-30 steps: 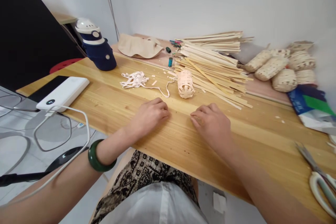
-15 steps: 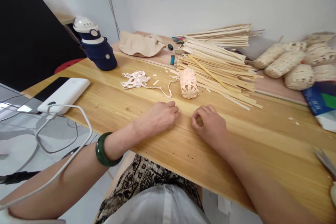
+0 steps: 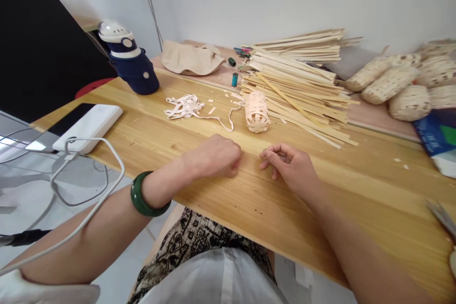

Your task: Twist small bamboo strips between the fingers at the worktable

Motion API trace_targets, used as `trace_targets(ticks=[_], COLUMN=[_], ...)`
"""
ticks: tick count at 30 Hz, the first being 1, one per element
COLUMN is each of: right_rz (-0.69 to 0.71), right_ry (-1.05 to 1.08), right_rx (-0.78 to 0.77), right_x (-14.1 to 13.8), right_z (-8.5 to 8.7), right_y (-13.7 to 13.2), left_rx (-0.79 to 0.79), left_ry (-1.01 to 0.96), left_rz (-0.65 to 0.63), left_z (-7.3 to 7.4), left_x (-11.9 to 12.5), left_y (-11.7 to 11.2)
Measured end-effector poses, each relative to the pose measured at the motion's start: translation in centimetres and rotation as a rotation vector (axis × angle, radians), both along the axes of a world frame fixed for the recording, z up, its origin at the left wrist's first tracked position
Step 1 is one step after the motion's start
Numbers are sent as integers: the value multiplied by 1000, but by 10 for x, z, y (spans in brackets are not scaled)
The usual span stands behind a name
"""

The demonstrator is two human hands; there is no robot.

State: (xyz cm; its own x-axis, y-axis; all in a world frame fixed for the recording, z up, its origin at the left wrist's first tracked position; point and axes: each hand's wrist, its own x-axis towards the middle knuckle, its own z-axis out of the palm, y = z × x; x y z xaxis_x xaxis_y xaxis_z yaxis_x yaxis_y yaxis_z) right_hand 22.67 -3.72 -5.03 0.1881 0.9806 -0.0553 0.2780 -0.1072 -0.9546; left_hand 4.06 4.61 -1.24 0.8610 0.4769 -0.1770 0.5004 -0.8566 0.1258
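My left hand [image 3: 219, 156], with a green bangle on its wrist, is curled into a fist just above the wooden table. Its fingertips are turned away, so I cannot see whether anything is inside. Facing it across a small gap, my right hand [image 3: 288, 164] has thumb and forefinger pressed together and the other fingers loosely bent. Anything in that pinch is too small to make out. Beyond both hands a small woven strip basket [image 3: 257, 111] lies on its side, touching neither. A heap of pale ribbon-like strip [image 3: 184, 107] lies to its left, one tail running towards the basket.
Bundles of flat strips [image 3: 299, 90] lie behind the basket, near a blue thread spool [image 3: 234, 79]. Finished woven pieces [image 3: 390, 85] are piled at right, with scissors [image 3: 441, 218] at the right edge. A blue bottle [image 3: 133, 69] and a cabled white power bank [image 3: 94, 128] stand left.
My left hand has rolled over, its knuckles now turned up and its fingers tucked under. My right hand has shifted slightly right, its rounded finger loop flattening into a pinch.
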Motion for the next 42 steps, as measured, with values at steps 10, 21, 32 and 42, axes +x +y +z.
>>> trace_targets(ticks=[10, 21, 32, 42], right_rz=[23, 11, 6, -1], right_ry=[56, 15, 2, 38], right_rx=[-6, -19, -29, -45], right_x=[-7, -7, -8, -9], right_z=[-2, -1, -1, 0], right_y=[-1, -1, -1, -1], left_rx=[99, -15, 221, 85], left_ry=[-130, -390, -486, -940], left_rz=[-91, -20, -48, 119], left_z=[-14, -22, -53, -76], left_x=[-25, -79, -98, -99], left_y=[-20, -72, -102, -119])
